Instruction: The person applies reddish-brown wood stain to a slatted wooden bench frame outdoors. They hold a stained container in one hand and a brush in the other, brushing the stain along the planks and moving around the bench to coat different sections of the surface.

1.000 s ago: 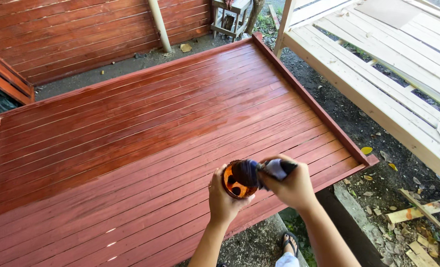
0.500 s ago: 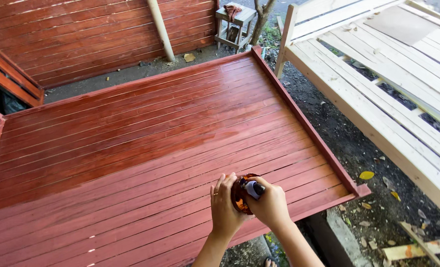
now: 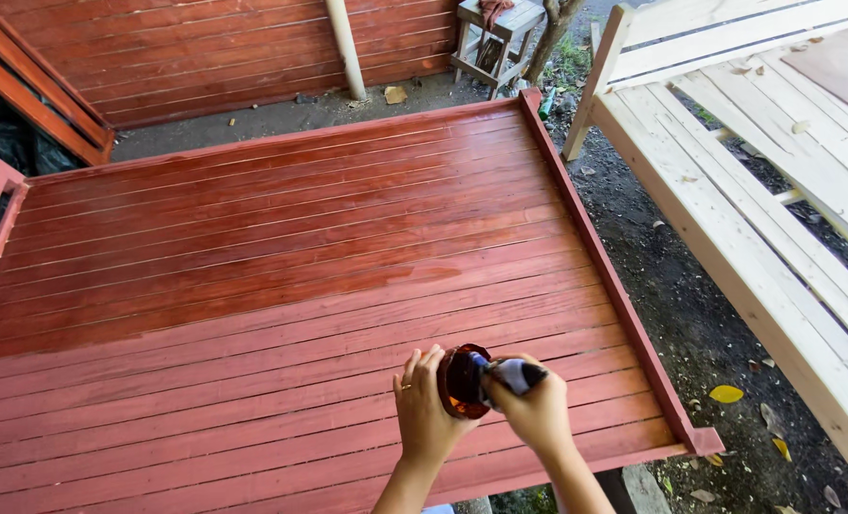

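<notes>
L hand [image 3: 426, 411] fingers wrap small cup of red-brown stain [image 3: 462, 381]; R hand [image 3: 536, 411] fingers pinch cloth-wrapped applicator [image 3: 511, 373], now pressed into cup vs. 1 s ago. Both over stained slat platform [image 3: 281, 247]; reloading stain, prob.

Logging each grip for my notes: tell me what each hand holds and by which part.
The left hand cups a small amber container by its side. The right hand wraps a brush handle, whose head dips into the container.

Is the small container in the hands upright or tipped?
Tipped: the container lies sideways between left hand and right hand, round end facing up.
</notes>
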